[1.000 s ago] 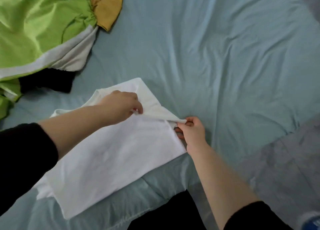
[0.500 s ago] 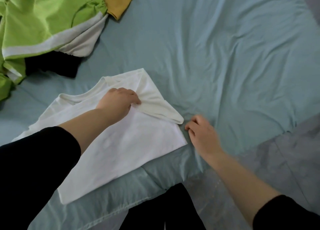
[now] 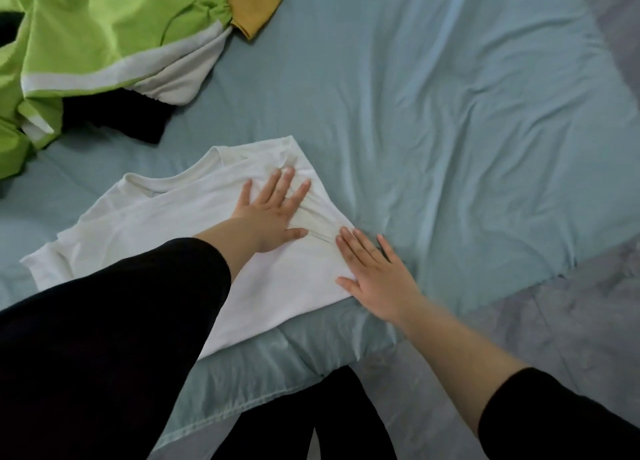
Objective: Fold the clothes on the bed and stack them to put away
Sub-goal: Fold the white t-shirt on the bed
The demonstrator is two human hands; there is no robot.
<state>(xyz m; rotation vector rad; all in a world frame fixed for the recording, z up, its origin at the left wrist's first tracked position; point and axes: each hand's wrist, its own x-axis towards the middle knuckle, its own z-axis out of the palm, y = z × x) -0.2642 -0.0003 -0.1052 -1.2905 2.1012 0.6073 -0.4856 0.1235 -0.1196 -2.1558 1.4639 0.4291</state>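
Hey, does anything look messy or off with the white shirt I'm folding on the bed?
The folded-over flap of the white shirt is bunched into creases between the left hand and right hand, both pressing flat. Far left, a green garment, yellow piece and black piece lie crumpled.

Green garment (image 3: 104, 26), upper left: cut off by the top and left edges, full shape not readable.
Mustard garment (image 3: 256, 2), top edge: only a lower corner in frame.
Black garment (image 3: 117, 116), left of centre: mostly under the green one, so its kind cannot be told.
White shirt (image 3: 166, 217), centre: lower-left part hidden behind the left sleeve (image 3: 104, 338). Cloth beneath the left hand (image 3: 270, 213) and right hand (image 3: 377, 279) is covered by the palms.
Bed (image 3: 450, 113): runs out of frame at top and left.
Right sleeve (image 3: 554, 421), lower right: cut by the bottom and right edges.
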